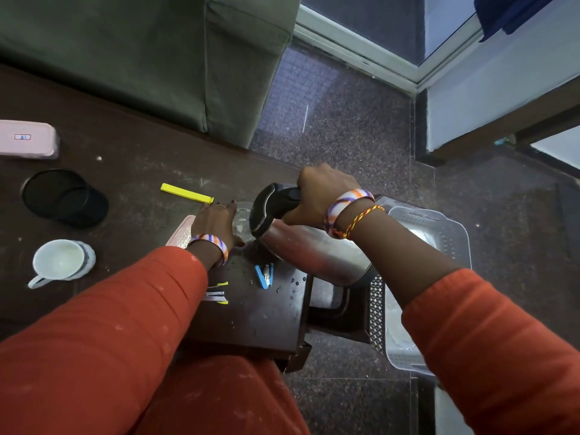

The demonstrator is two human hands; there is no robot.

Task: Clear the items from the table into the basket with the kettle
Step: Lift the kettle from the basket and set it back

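Note:
My right hand (320, 193) grips the black handle of a steel kettle (314, 249), which is tilted over the right end of the dark table (141, 171). A grey perforated basket (439, 227) sits on the floor just right of the table, partly hidden by my right arm. My left hand (216, 221) rests flat on the table beside a clear glass (243, 219), fingers spread, holding nothing. A blue stapler (264, 275) lies near the table's front right corner. A yellow clip (186, 193) lies beyond my left hand.
A white mug (61, 262), a black round container (64, 197) and a pink case (28, 139) stand at the left. A pink item (182, 233) peeks out under my left wrist. Small yellow-tipped pieces (216, 293) lie by my sleeve. A grey sofa (157, 58) is behind.

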